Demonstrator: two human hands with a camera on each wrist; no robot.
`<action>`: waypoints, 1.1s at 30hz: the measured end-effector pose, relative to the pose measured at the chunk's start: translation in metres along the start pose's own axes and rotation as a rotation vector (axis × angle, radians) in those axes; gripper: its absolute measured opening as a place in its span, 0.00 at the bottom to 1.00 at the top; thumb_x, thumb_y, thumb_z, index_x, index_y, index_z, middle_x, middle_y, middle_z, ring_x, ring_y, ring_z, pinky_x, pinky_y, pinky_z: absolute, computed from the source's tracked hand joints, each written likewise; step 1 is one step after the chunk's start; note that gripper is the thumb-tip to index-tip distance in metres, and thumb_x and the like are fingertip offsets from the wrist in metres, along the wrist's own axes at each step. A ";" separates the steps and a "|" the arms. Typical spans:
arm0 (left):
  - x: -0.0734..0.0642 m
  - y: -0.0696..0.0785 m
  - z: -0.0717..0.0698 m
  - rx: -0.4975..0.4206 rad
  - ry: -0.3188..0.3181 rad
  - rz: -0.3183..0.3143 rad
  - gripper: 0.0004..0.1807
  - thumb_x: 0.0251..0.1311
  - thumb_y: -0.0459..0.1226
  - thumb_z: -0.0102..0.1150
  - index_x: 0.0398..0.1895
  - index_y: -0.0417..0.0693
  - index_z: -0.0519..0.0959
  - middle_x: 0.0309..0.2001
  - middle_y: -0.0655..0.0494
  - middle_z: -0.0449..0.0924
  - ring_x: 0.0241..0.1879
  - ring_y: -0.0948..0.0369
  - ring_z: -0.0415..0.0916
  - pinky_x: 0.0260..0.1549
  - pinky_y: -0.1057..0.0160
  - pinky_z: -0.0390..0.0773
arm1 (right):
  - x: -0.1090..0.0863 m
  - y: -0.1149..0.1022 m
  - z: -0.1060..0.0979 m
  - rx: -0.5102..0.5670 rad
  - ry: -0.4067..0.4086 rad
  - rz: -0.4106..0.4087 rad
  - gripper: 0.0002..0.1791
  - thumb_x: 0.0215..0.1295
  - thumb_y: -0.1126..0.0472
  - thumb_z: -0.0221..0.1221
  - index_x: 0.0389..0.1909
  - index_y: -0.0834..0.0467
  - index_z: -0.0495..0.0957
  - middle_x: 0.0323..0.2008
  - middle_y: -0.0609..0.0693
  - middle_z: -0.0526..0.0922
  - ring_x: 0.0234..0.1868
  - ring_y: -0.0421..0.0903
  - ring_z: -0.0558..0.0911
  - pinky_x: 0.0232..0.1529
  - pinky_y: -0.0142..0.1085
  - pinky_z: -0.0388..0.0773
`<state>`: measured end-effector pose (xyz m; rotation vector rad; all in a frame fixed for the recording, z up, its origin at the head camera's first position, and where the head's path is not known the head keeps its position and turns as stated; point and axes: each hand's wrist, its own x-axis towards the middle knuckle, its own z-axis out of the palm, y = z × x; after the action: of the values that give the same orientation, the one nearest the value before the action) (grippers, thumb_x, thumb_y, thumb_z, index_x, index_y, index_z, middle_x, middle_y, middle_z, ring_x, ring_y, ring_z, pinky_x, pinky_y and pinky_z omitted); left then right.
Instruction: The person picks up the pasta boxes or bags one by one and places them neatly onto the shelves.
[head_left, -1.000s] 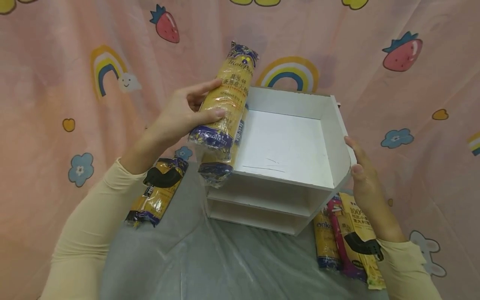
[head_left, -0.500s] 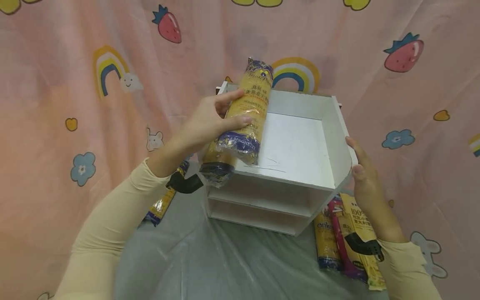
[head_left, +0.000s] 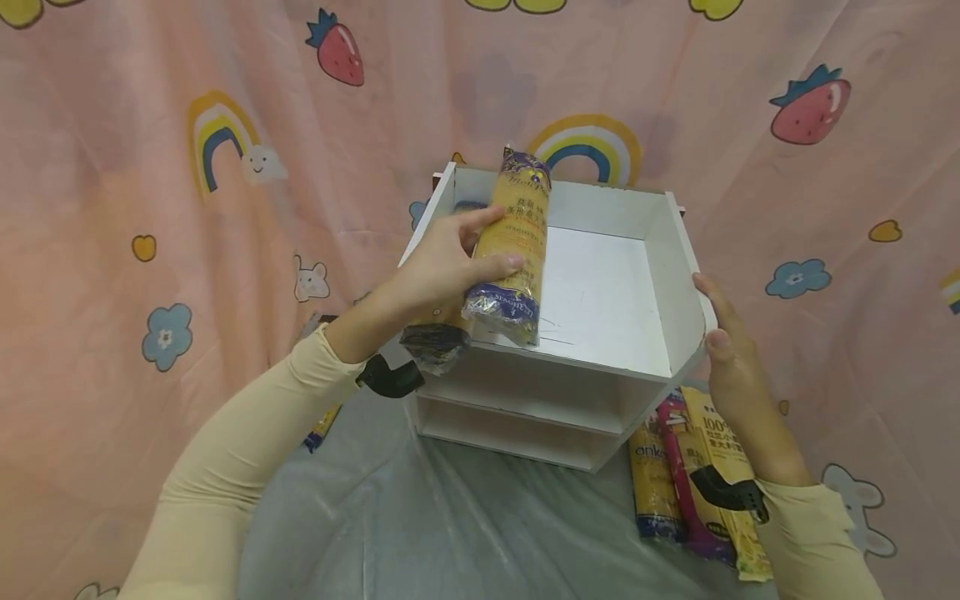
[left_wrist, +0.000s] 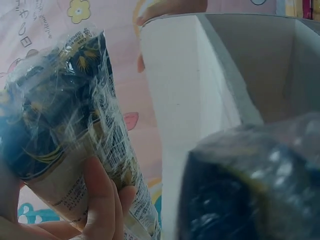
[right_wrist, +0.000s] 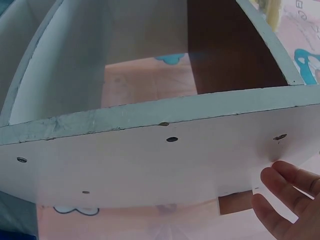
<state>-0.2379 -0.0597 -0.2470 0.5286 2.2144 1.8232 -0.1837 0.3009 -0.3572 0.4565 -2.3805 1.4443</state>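
My left hand (head_left: 450, 258) grips a yellow spaghetti pack (head_left: 517, 208) with purple ends, thumb across its front. The pack is tilted over the left half of the white shelf unit's top tray (head_left: 600, 308). Its crinkled clear wrapper and blue end show close up in the left wrist view. Under my left hand, a second pasta pack (head_left: 438, 340) lies along the tray's left side, mostly hidden. My right hand (head_left: 731, 367) is at the unit's right side panel (head_left: 671, 275). In the right wrist view, its loosely bent fingers (right_wrist: 287, 187) touch the panel's outer face.
Below the tray, the unit has two open compartments (head_left: 517, 400). Right of it on the grey cloth (head_left: 435, 525) lie several pasta packs (head_left: 652, 483). Another pack (head_left: 322, 429) lies to the left, mostly behind my left arm. A pink patterned curtain (head_left: 375, 133) hangs behind.
My left hand has carried the spaghetti pack right and down, from the tray's left side to over its inside. My right hand has stayed at the panel.
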 end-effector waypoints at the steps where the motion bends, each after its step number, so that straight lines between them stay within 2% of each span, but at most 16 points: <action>1: 0.001 -0.002 0.002 -0.008 -0.002 -0.001 0.44 0.61 0.37 0.66 0.78 0.49 0.55 0.53 0.43 0.80 0.40 0.56 0.86 0.40 0.62 0.87 | 0.000 0.000 0.000 -0.002 -0.001 0.000 0.31 0.75 0.39 0.42 0.77 0.37 0.53 0.78 0.43 0.52 0.75 0.60 0.56 0.63 0.80 0.47; 6: 0.000 -0.006 0.005 -0.027 -0.017 -0.009 0.44 0.61 0.35 0.65 0.78 0.49 0.54 0.61 0.45 0.78 0.45 0.55 0.86 0.42 0.62 0.86 | 0.001 0.000 0.001 -0.011 0.005 -0.016 0.31 0.75 0.39 0.42 0.77 0.38 0.54 0.78 0.43 0.52 0.76 0.60 0.55 0.64 0.79 0.47; 10: -0.002 -0.008 0.005 0.040 -0.004 -0.002 0.44 0.61 0.39 0.66 0.78 0.50 0.55 0.63 0.48 0.77 0.43 0.57 0.86 0.41 0.64 0.86 | 0.002 0.000 0.001 -0.002 0.005 -0.026 0.32 0.75 0.39 0.43 0.77 0.39 0.54 0.78 0.43 0.53 0.76 0.56 0.57 0.64 0.79 0.47; 15: -0.004 -0.011 0.005 0.123 0.009 -0.007 0.44 0.60 0.42 0.67 0.77 0.51 0.56 0.57 0.47 0.82 0.36 0.60 0.86 0.38 0.66 0.85 | 0.003 0.000 0.000 0.018 -0.009 -0.012 0.32 0.75 0.38 0.43 0.77 0.38 0.53 0.77 0.43 0.54 0.72 0.50 0.60 0.65 0.77 0.50; 24: -0.002 -0.020 0.008 0.086 -0.008 -0.030 0.44 0.61 0.39 0.66 0.77 0.48 0.55 0.61 0.45 0.79 0.36 0.59 0.86 0.37 0.64 0.86 | 0.002 -0.002 0.001 0.026 -0.016 -0.023 0.32 0.76 0.40 0.42 0.77 0.40 0.53 0.77 0.43 0.53 0.73 0.49 0.59 0.66 0.76 0.48; 28: -0.001 -0.022 0.009 0.117 -0.004 -0.030 0.44 0.60 0.40 0.67 0.77 0.47 0.56 0.58 0.44 0.81 0.35 0.58 0.86 0.37 0.63 0.86 | 0.001 -0.003 0.001 0.031 -0.017 -0.026 0.32 0.76 0.40 0.42 0.77 0.40 0.53 0.78 0.43 0.53 0.74 0.49 0.58 0.66 0.78 0.46; 31: 0.000 -0.023 0.009 0.161 -0.003 -0.038 0.44 0.60 0.42 0.67 0.77 0.48 0.57 0.51 0.43 0.85 0.34 0.58 0.86 0.37 0.64 0.86 | 0.001 -0.004 0.001 0.038 -0.013 -0.028 0.32 0.75 0.39 0.42 0.77 0.40 0.53 0.78 0.43 0.52 0.74 0.49 0.57 0.66 0.78 0.45; 33: 0.000 -0.025 0.009 0.184 -0.002 -0.044 0.43 0.59 0.43 0.67 0.76 0.48 0.59 0.54 0.45 0.83 0.35 0.59 0.86 0.39 0.65 0.85 | 0.001 -0.004 0.001 0.037 -0.011 -0.033 0.33 0.75 0.39 0.42 0.77 0.40 0.53 0.78 0.44 0.53 0.74 0.49 0.57 0.67 0.77 0.45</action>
<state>-0.2375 -0.0557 -0.2735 0.5100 2.3868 1.6063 -0.1826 0.2986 -0.3542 0.5113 -2.3467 1.4777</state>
